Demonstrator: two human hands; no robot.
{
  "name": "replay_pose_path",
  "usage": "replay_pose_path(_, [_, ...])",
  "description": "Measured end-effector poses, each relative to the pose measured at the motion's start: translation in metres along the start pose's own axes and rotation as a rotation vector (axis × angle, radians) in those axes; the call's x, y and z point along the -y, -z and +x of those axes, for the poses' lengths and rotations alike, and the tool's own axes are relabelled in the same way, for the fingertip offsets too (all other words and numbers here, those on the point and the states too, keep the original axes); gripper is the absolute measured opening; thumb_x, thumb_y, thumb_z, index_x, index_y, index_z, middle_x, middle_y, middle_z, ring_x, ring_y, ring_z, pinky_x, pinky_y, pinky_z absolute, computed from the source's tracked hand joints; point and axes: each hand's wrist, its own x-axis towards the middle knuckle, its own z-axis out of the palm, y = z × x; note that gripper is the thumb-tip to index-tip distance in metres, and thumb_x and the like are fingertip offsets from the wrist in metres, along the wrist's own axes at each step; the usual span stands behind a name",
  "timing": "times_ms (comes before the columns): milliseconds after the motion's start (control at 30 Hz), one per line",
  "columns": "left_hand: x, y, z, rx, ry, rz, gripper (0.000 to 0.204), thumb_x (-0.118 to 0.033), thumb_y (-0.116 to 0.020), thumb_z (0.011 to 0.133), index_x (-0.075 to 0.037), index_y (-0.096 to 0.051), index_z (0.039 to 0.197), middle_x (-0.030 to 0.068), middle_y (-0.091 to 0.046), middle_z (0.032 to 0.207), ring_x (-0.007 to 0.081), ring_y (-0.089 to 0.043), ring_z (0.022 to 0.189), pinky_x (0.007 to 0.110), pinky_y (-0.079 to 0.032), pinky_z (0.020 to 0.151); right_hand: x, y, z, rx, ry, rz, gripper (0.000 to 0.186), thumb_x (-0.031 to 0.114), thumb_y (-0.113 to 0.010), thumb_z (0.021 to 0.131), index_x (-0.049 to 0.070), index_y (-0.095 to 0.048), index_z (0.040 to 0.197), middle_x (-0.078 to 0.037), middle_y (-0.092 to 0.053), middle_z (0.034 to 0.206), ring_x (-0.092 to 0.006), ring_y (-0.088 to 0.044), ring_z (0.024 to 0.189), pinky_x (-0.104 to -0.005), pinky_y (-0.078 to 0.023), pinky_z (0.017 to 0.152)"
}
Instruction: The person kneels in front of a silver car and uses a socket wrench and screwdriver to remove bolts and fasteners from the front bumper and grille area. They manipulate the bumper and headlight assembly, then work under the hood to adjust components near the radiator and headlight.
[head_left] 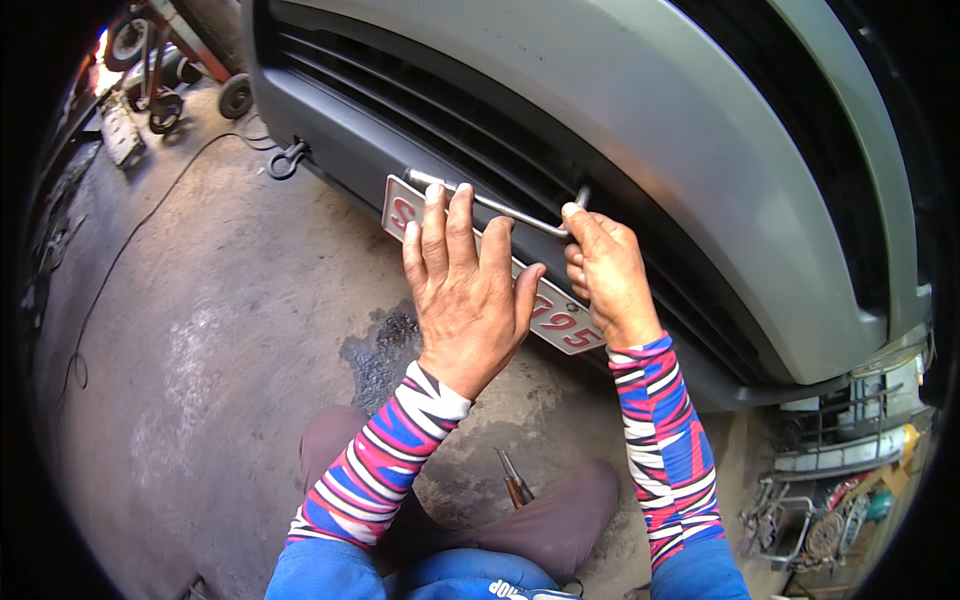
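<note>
A bent metal wrench (520, 216) lies across the upper part of a licence plate (565, 322) on the front bumper (340, 120) of a grey vehicle. My right hand (612, 278) is closed round the wrench at its bend, by the grille slats (470, 150). Stretched over the plate, my left hand (466, 290) has its fingers apart, the fingertips against the shaft near its left end. That end meets the plate's upper left edge; the fastener there is too small to make out. A bolt (572, 307) shows on the plate's right part. My left hand covers the plate's middle.
Slim tools with brown handles (515, 490) lie on the concrete floor between my knees. A black cable (150, 215) runs along the left, near a wheeled red stand (190, 45). A tow hook (287, 160) juts from the bumper. Metal parts (825, 530) are piled at right.
</note>
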Motion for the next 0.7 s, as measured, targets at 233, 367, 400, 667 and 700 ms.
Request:
replay_pose_path(233, [0.046, -0.038, 0.038, 0.218, -0.049, -0.505, 0.024, -0.019, -0.071, 0.09, -0.007, -0.062, 0.109, 0.0115, -0.061, 0.1, 0.032, -0.059, 0.102, 0.045, -0.044, 0.094, -0.001, -0.019, 0.026, -0.065, 0.064, -0.241, 0.033, 0.032, -0.064, 0.102, 0.011, -0.056, 0.079, 0.009, -0.041, 0.062, 0.0, -0.032, 0.048, -0.0216, -0.023, 0.042])
replay_pose_path(367, [0.052, -0.06, 0.04, 0.102, -0.093, -0.637, 0.018, -0.017, -0.072, 0.089, -0.008, -0.064, 0.102, 0.0077, -0.056, 0.082, 0.0291, -0.055, 0.08, 0.041, -0.041, 0.075, -0.008, -0.035, 0.023, -0.245, 0.241, -0.381, 0.038, 0.03, -0.065, 0.103, 0.01, -0.054, 0.073, 0.009, -0.041, 0.063, -0.0006, -0.033, 0.053, -0.0229, -0.026, 0.046])
replay_pose_path(400, [0.053, -0.063, 0.041, 0.079, -0.122, -0.64, 0.016, -0.016, -0.071, 0.089, -0.008, -0.065, 0.101, 0.0077, -0.055, 0.08, 0.0286, -0.055, 0.077, 0.041, -0.039, 0.072, -0.008, -0.036, 0.021, -0.304, 0.205, -0.401, 0.045, 0.027, -0.066, 0.101, 0.001, -0.048, 0.069, -0.002, -0.039, 0.059, -0.0082, -0.035, 0.062, -0.0341, -0.035, 0.051])
replay_pose_path(667, [0.073, -0.039, 0.079, 0.342, -0.291, -0.526, 0.016, -0.019, -0.07, 0.092, -0.006, -0.062, 0.091, 0.0099, -0.058, 0.076, 0.0309, -0.059, 0.074, 0.043, -0.041, 0.068, -0.008, -0.047, 0.035, -0.256, 0.205, -0.057, 0.036, 0.033, -0.058, 0.106, 0.01, -0.053, 0.079, 0.006, -0.041, 0.062, -0.0028, -0.036, 0.051, -0.0207, -0.031, 0.046])
replay_pose_path(700, [0.078, -0.035, 0.084, 0.364, -0.327, -0.527, 0.017, -0.02, -0.07, 0.092, -0.004, -0.063, 0.091, 0.0126, -0.059, 0.076, 0.0332, -0.06, 0.075, 0.044, -0.042, 0.068, -0.007, -0.05, 0.035, -0.256, 0.192, -0.018, 0.038, 0.035, -0.055, 0.107, 0.01, -0.052, 0.078, 0.005, -0.041, 0.061, -0.0026, -0.036, 0.049, -0.0204, -0.03, 0.044])
